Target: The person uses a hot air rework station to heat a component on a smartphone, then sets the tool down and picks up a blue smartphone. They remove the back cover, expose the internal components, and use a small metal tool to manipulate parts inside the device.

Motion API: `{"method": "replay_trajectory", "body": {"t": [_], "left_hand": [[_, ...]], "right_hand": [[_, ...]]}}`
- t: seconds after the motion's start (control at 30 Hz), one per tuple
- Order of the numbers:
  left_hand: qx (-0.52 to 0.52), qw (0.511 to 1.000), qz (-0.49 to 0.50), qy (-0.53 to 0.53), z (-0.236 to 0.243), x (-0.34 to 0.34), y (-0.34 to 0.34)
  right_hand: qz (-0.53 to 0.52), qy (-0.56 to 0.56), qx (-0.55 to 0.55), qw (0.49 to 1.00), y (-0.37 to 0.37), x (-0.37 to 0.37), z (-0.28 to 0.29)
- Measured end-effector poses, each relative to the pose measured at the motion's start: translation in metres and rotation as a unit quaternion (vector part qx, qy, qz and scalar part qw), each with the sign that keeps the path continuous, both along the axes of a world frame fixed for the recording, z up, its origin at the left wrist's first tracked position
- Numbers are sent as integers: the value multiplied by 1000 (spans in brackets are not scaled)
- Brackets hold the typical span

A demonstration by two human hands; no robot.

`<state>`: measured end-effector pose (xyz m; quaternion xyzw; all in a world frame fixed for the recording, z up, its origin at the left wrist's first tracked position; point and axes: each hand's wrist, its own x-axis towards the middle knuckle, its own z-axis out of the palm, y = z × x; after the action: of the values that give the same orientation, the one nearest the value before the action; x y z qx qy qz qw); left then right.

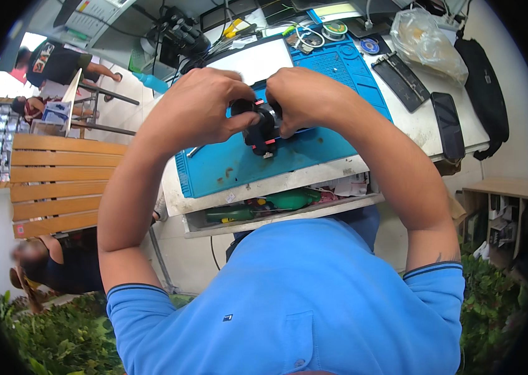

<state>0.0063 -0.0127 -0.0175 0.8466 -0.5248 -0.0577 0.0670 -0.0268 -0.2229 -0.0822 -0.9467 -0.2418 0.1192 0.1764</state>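
Note:
Over the blue work mat (226, 172), both my hands are closed around a black device with a shiny rounded part and small red accents (264, 128). My left hand (211, 106) grips it from the left, thumb and fingers curved about its side. From the other side my right hand (304, 97) pinches it, with bent fingers partly hiding it. The device's exact kind cannot be made out. Behind my hands lies a flat white sheet or panel (257, 59).
The open drawer (282, 215) below the table's front edge holds green tools. Solder spools (334, 30), a black clamp-like fixture (401, 81), a dark phone (447, 122) and a clear plastic bag (426, 44) lie to the right. A microscope (179, 34) stands back left; people sit farther left.

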Motion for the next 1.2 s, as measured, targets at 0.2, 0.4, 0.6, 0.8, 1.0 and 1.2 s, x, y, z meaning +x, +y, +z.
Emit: {"method": "replay_trajectory", "body": {"t": [0.2, 0.4, 0.6, 0.8, 1.0, 1.2], "left_hand": [[150, 966, 208, 26, 25, -7, -15], [-11, 999, 33, 7, 0, 8, 12], [57, 993, 102, 12, 12, -4, -8], [49, 987, 146, -50, 14, -1, -4], [-18, 1000, 3, 2, 4, 9, 5], [145, 971, 186, 29, 29, -10, -18]], "right_hand": [[-11, 5, -13, 1000, 0, 2, -8], [-9, 30, -11, 999, 3, 3, 0], [-5, -31, 22, 999, -1, 2, -15], [-15, -22, 14, 1000, 3, 0, -9], [-6, -33, 8, 999, 4, 0, -10], [-8, -25, -9, 1000, 4, 0, -8]]}}
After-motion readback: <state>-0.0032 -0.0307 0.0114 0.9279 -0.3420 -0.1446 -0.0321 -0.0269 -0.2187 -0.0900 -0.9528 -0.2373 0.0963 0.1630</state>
